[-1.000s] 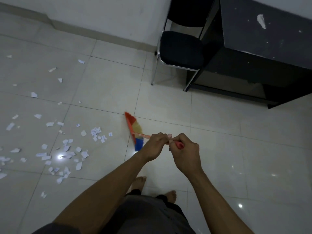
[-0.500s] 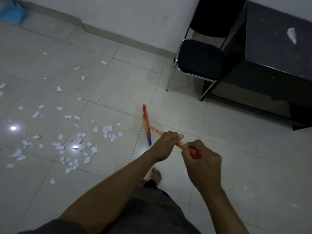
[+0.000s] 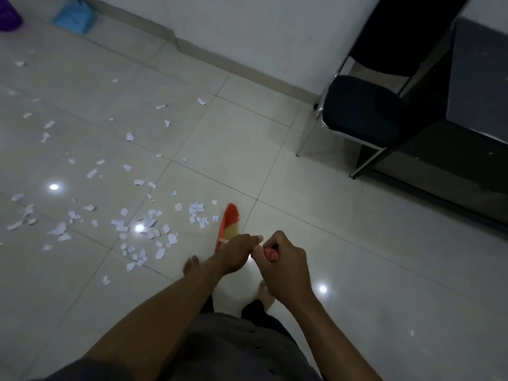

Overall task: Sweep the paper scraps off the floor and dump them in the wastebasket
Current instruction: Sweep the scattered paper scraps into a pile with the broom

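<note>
A pale tiled floor (image 3: 357,270) fills most of the view, glossy, with small bright light spots on it. A light wall (image 3: 261,28) with a low skirting runs along the far side. At the far right stands a dark desk (image 3: 478,92), and just to its left is a black chair (image 3: 362,108) with a padded seat and metal legs, close to the wall.

The paper scraps (image 3: 120,222) lie scattered over the left half of the floor. They are thickest near the middle left and thin out toward the far left. A small clump (image 3: 195,208) sits just left of the broom head.

The broom (image 3: 229,220) is a short hand broom with red and yellow bristles. Its head is down at the floor, near the centre, at the right edge of the scraps. Its reddish handle slopes back toward the person.

Both forearms reach in from the near edge. The left hand (image 3: 237,253) is curled round the handle nearer the head. The right hand (image 3: 283,266) grasps the handle's red end, just beside the left hand.

Two bare feet (image 3: 191,265) stand on the tiles under the hands.

A blue dustpan (image 3: 72,16) rests by the wall at the far left. Beside it a purple object (image 3: 8,13) is cut by the corner; I cannot tell whether it is the wastebasket.
</note>
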